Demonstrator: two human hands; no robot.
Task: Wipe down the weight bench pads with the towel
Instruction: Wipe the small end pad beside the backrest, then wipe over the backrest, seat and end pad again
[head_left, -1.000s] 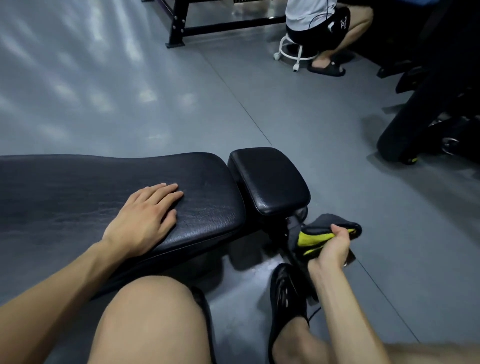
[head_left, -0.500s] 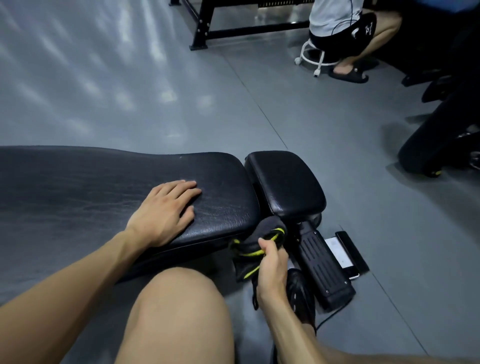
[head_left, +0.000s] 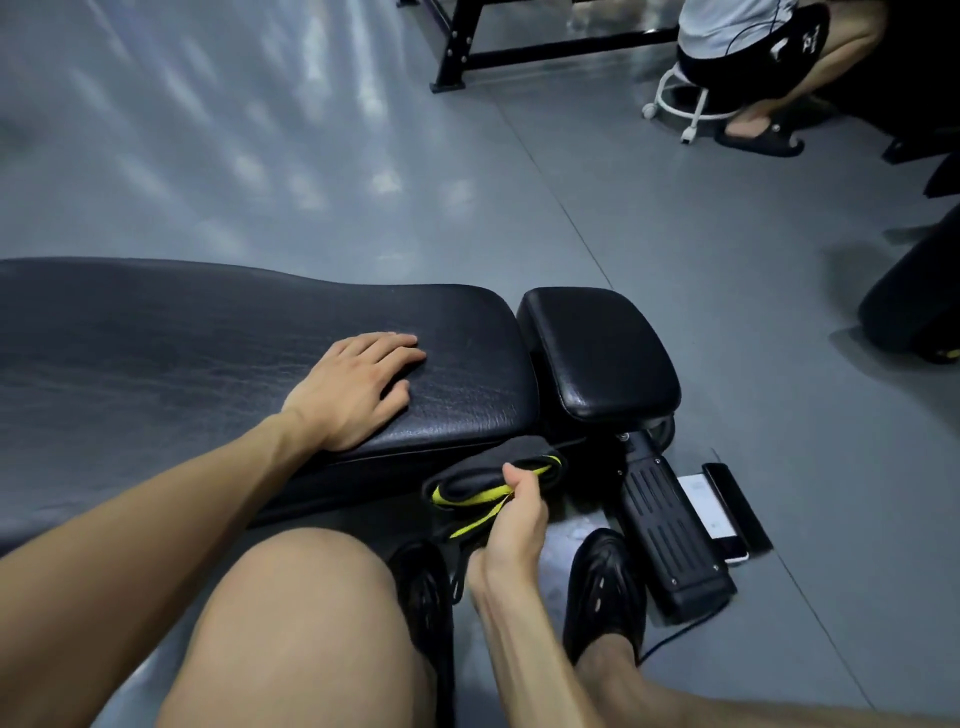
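Note:
The long black bench pad (head_left: 182, 343) stretches from the left edge to the middle, with the small black seat pad (head_left: 597, 353) just right of it. My left hand (head_left: 353, 389) rests flat on the long pad near its right end, fingers straight. My right hand (head_left: 511, 519) grips a folded dark grey towel with yellow trim (head_left: 483, 480), held in the air just below the long pad's front edge, in front of the gap between the two pads. The towel does not touch either pad's top.
The bench's black foot (head_left: 670, 525) lies on the grey floor beside two phones (head_left: 722, 499). My knee (head_left: 306, 623) and black shoes (head_left: 605, 587) are below. A person sits on a white stool (head_left: 680, 104) at the back right, near a black rack frame (head_left: 467, 52).
My right hand has lifted the towel from the floor by the bench's foot, leftward and up to the long pad's front edge. The left hand has stayed flat on the pad.

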